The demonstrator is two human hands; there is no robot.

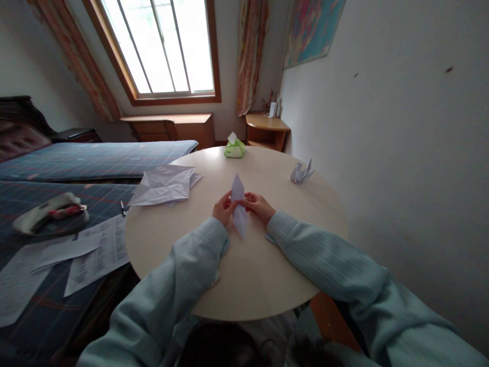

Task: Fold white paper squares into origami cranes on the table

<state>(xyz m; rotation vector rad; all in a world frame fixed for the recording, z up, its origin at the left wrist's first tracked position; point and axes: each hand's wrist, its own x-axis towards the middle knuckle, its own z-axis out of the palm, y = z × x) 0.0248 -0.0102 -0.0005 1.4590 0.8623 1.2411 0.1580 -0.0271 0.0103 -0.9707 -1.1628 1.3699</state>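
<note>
While our left hand (224, 208) and right hand (256, 203) pinch the folded paper (239, 206) at its waist, it stands point-up just above the round surface (183, 239); both hands are closed on it; we judge the crease goes best with edges aligned before pressing; loose sheets (164, 186) lie left, a finished paper figure (301, 173) right.

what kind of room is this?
Likely a bedroom at home: a bed with a plaid cover beside the round table, a curtained window, and a small wooden corner stand.
</note>
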